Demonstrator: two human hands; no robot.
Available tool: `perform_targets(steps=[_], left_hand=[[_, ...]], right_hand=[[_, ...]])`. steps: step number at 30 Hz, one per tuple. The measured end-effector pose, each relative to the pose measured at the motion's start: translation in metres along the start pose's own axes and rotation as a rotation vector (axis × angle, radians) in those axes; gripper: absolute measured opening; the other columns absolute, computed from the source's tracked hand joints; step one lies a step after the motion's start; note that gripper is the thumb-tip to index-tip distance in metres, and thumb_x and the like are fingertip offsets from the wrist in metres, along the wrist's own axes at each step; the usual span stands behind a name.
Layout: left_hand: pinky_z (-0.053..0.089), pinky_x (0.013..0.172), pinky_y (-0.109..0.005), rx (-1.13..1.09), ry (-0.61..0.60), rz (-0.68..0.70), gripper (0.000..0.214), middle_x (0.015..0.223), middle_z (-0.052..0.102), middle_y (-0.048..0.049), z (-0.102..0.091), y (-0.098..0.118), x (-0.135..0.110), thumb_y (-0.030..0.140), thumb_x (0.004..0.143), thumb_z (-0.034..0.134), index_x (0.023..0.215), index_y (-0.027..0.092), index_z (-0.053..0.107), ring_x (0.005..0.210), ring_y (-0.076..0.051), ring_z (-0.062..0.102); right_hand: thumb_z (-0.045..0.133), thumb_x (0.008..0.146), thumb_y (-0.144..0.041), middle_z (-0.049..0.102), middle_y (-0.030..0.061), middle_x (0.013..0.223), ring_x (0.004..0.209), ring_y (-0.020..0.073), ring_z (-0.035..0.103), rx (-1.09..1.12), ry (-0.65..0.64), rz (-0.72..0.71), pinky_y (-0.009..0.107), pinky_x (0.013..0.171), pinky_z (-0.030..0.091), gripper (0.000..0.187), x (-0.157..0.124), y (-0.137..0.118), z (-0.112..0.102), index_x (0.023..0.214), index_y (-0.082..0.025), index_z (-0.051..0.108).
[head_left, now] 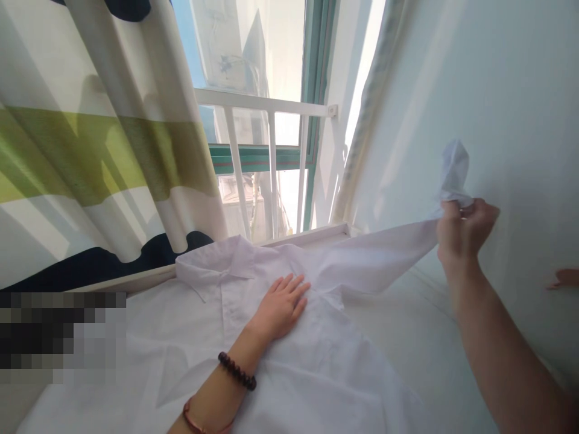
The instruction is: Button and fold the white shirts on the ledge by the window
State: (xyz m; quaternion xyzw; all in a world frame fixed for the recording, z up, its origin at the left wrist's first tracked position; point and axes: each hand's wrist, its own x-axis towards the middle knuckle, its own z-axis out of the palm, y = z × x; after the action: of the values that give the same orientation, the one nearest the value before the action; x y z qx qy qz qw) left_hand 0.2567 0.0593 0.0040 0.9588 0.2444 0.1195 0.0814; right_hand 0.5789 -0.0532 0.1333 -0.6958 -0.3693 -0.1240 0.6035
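A white collared shirt point(199, 319) lies spread front side up, its collar toward the window. My left hand point(281, 304) rests flat on the shirt's chest near the shoulder, fingers stretched out. My right hand point(465, 229) is closed around the shirt's sleeve near the cuff and holds it up in the air at the right. The sleeve point(384, 253) runs taut and slanting from the shoulder up to that hand, and the cuff end point(455, 164) sticks up above the fingers. A dark bead bracelet point(236, 371) circles my left wrist.
Beyond the collar is a window with a white railing point(271, 106) and a green frame point(260, 161). A striped curtain point(113, 150) hangs at the left. A pale wall point(511, 108) rises on the right. Something brown point(565, 278) shows at the right edge. A patch at the lower left is blurred out.
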Motion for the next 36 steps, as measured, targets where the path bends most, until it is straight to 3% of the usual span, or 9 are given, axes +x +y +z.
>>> perform_targets(steps=[5,8,10,16,21,24,27,30,36], left_hand=[[0.030,0.114,-0.050,0.030,0.035,-0.008,0.037,0.141,0.055,-0.0076,-0.004,0.005,0.010,0.030,0.100,0.037,0.129,0.022,0.059,0.136,-0.027,0.043],[0.036,0.109,-0.047,0.101,0.098,-0.054,0.034,0.116,0.066,-0.0147,-0.009,0.025,0.027,0.028,0.099,0.037,0.105,0.013,0.067,0.121,-0.029,0.053],[0.041,0.104,-0.045,0.095,0.130,-0.030,0.032,0.108,0.065,-0.0154,-0.007,0.043,0.036,0.032,0.097,0.041,0.105,0.011,0.065,0.113,-0.029,0.056],[0.029,0.114,-0.049,-0.028,0.013,0.147,0.051,0.146,0.049,-0.0115,0.016,0.061,0.024,0.045,0.096,0.045,0.141,0.022,0.045,0.137,-0.030,0.040],[0.020,0.119,-0.048,-0.018,-0.011,0.219,0.064,0.161,0.021,-0.0073,0.014,0.044,0.001,0.051,0.098,0.034,0.154,0.025,0.020,0.148,-0.026,0.019],[0.020,0.119,-0.050,-0.011,-0.053,0.229,0.064,0.161,0.019,-0.0070,0.008,0.042,-0.001,0.052,0.098,0.033,0.154,0.024,0.021,0.148,-0.026,0.019],[0.022,0.118,-0.052,-0.006,-0.083,0.239,0.059,0.158,0.028,-0.0070,0.006,0.045,0.002,0.054,0.097,0.035,0.150,0.026,0.034,0.146,-0.027,0.026],[0.023,0.117,-0.051,-0.003,-0.063,0.235,0.057,0.157,0.032,-0.0071,0.007,0.046,0.003,0.052,0.097,0.038,0.148,0.027,0.037,0.145,-0.027,0.028],[0.024,0.117,-0.050,-0.006,0.000,0.213,0.053,0.156,0.035,-0.0069,0.008,0.045,0.002,0.048,0.100,0.033,0.147,0.025,0.039,0.144,-0.025,0.031]], right_hand=[[0.058,0.075,-0.028,0.063,0.0068,0.096,0.098,0.0248,0.061,-0.307,-0.048,-0.056,0.041,0.088,0.052,0.008,-0.024,0.019,-0.021,0.070,-0.022,0.057],[0.056,0.072,-0.024,0.063,0.0093,0.100,0.104,0.0268,0.058,-0.514,-0.084,-0.108,0.042,0.095,0.046,0.019,-0.041,0.040,-0.035,0.056,-0.023,0.045],[0.053,0.072,-0.022,0.063,0.0113,0.098,0.102,0.0272,0.059,-0.579,-0.090,-0.132,0.042,0.095,0.046,0.026,-0.045,0.047,-0.042,0.052,-0.025,0.037],[0.051,0.073,-0.018,0.055,0.0134,0.089,0.102,0.0311,0.056,-0.558,0.361,-0.273,0.047,0.091,0.047,0.030,-0.020,0.011,-0.056,0.059,-0.029,0.027],[0.046,0.077,-0.007,0.053,0.0149,0.109,0.113,0.0338,0.052,-0.643,0.447,-0.419,0.052,0.093,0.043,0.020,0.013,-0.017,-0.068,0.073,-0.027,0.048],[0.044,0.082,-0.008,0.053,0.0153,0.117,0.115,0.0333,0.049,-0.781,0.278,-0.369,0.052,0.093,0.041,0.020,0.017,-0.007,-0.057,0.081,-0.023,0.057],[0.046,0.086,-0.014,0.053,0.0171,0.122,0.112,0.0314,0.051,-0.910,-0.197,-0.310,0.045,0.092,0.041,0.015,0.000,0.017,-0.033,0.087,-0.016,0.061],[0.055,0.087,-0.027,0.061,0.0098,0.115,0.098,0.0229,0.060,-0.864,-0.541,-0.172,0.033,0.086,0.045,0.012,-0.027,0.045,-0.015,0.089,-0.019,0.064],[0.048,0.091,-0.029,0.065,0.0243,0.107,0.102,0.0328,0.062,-0.866,-0.491,0.100,0.042,0.087,0.044,0.030,-0.052,0.077,-0.018,0.104,-0.006,0.062]])
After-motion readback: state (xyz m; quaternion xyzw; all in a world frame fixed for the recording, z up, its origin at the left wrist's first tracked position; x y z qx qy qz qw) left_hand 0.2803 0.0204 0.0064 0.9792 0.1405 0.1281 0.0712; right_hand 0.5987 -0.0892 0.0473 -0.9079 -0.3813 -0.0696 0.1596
